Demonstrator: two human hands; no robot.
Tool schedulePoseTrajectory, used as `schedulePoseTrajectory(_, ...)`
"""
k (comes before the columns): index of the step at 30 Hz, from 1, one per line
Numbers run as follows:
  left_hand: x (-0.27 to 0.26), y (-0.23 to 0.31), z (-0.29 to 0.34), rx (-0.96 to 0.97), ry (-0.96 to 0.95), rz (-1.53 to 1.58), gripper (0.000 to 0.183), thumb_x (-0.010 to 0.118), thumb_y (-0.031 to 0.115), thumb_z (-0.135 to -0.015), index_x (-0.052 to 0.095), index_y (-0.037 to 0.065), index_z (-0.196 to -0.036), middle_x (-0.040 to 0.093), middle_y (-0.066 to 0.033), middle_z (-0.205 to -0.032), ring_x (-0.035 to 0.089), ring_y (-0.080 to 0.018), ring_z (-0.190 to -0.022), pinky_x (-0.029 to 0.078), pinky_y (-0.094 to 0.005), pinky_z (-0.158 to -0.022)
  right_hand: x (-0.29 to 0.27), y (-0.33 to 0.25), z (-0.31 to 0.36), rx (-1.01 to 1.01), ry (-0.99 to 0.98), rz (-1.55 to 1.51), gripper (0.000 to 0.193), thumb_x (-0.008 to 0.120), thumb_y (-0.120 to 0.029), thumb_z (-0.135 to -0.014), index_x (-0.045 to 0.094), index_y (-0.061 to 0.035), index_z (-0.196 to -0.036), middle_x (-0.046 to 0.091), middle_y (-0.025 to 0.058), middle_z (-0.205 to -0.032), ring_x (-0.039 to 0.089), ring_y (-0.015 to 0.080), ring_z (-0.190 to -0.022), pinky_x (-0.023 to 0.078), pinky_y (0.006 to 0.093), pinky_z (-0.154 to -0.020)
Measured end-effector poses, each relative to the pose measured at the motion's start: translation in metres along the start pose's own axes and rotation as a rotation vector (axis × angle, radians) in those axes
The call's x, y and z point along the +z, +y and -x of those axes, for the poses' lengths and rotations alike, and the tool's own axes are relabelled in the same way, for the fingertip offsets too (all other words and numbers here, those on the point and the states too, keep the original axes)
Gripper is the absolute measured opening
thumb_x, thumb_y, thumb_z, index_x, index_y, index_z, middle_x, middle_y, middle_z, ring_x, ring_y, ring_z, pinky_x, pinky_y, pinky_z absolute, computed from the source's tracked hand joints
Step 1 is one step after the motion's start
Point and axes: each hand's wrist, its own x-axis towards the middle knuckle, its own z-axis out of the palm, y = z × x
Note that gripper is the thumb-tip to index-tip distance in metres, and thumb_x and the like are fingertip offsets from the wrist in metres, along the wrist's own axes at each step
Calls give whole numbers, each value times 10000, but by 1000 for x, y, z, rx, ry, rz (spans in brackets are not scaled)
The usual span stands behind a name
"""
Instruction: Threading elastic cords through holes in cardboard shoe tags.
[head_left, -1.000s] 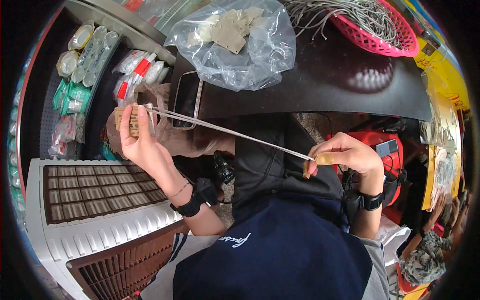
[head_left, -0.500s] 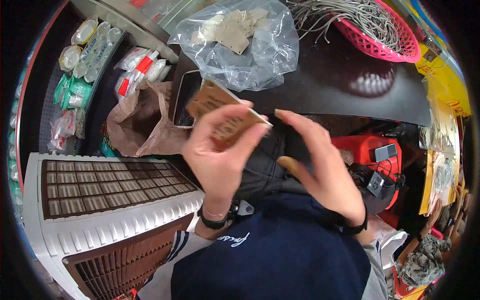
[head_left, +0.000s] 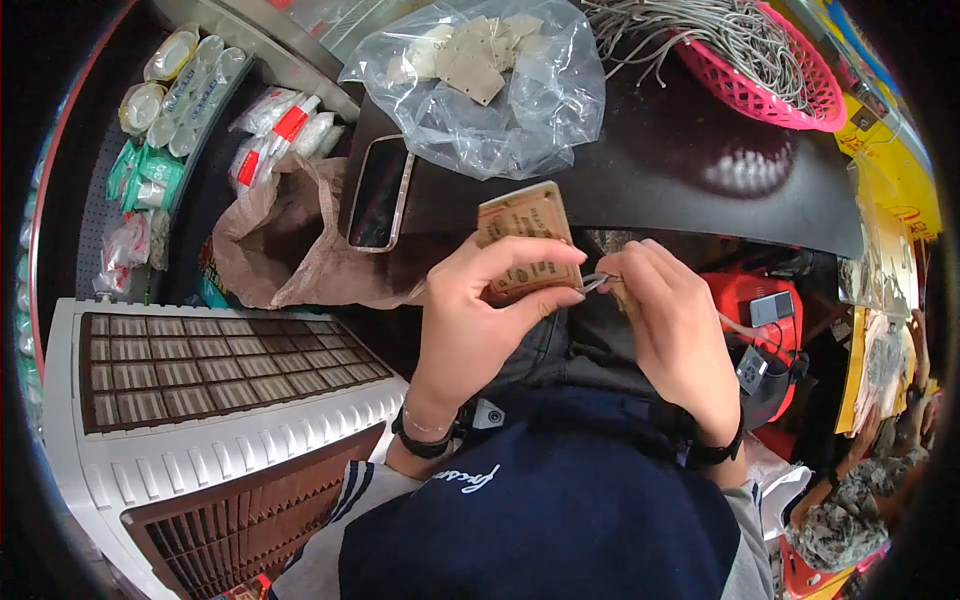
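Above my lap, my left hand [head_left: 465,320] grips a small stack of brown printed cards [head_left: 530,225] between thumb and fingers. My right hand [head_left: 675,325] is closed in a pinch just to the right of the stack. A thin grey cord [head_left: 594,283] runs from the stack's right corner into those fingertips, and a pale length of it [head_left: 738,328] shows past the back of the hand. Whether the cord goes through a hole in the cards is hidden by my fingers. A phone [head_left: 381,193] lies on the dark table [head_left: 660,180] beyond my left hand.
On the table sit a clear plastic bag [head_left: 550,110] of pale square cards and a pink basket [head_left: 735,95] heaped with grey cords. A brown open bag [head_left: 280,240] and a white air cooler [head_left: 240,450] stand left. A red stool [head_left: 735,295] is at right.
My left hand has moved right and turned the cards more upright, uncovering the phone. My right hand has gone from spread fingers to a pinch on a grey cord beside the cards.
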Motion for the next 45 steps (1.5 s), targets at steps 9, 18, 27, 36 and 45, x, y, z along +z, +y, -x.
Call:
schedulePoseTrajectory(9, 8, -5, 0, 0, -159, 5, 253, 733, -38, -717, 685, 58, -946, 637, -78, -956, 645, -171, -861, 510, -287, -747, -5, -2, -1, 208, -84, -366, 247, 572, 21, -757, 535, 2, -1001, 586, 182, -849, 576, 431, -802, 464, 454, -671)
schedulePoseTrajectory(18, 8, -10, -9, 83, -113, 94, 751, 733, -60, -703, 368, 66, -1347, 482, -87, -1285, 488, -179, -1167, 418, -309, -974, -4, 16, 3, 21, 68, -190, 80, 595, 11, -793, 609, 4, -871, 605, 104, -936, 639, 308, -768, 511, 361, -682)
schedulePoseTrajectory(27, -5, -20, -14, 90, -136, 168, 792, 745, -103, -683, 317, 56, -1331, 432, -61, -1196, 502, -132, -1080, 477, -264, -892, -16, 35, 7, 176, -7, -376, 182, 656, 2, -757, 564, 24, -912, 576, 138, -1043, 608, 275, -856, 491, 330, -751)
schedulePoseTrajectory(36, 4, -20, -9, 88, -218, 213, 706, 713, -93, -705, 370, 71, -1299, 434, -64, -1258, 460, -149, -1167, 430, -289, -959, 10, 25, 2, 40, 16, -215, 200, 687, -11, -708, 597, -3, -887, 559, 127, -1066, 579, 290, -1003, 472, 330, -828)
schedulePoseTrajectory(45, -20, -34, -14, -7, -119, 253, 741, 743, -64, -701, 342, 68, -1310, 420, -53, -1242, 455, -141, -1134, 410, -282, -968, -32, 69, 30, 57, 222, -1478, 238, 581, -285, -904, 627, -94, -771, 500, 121, -1234, 461, 288, -1174, 283, 521, -1059)
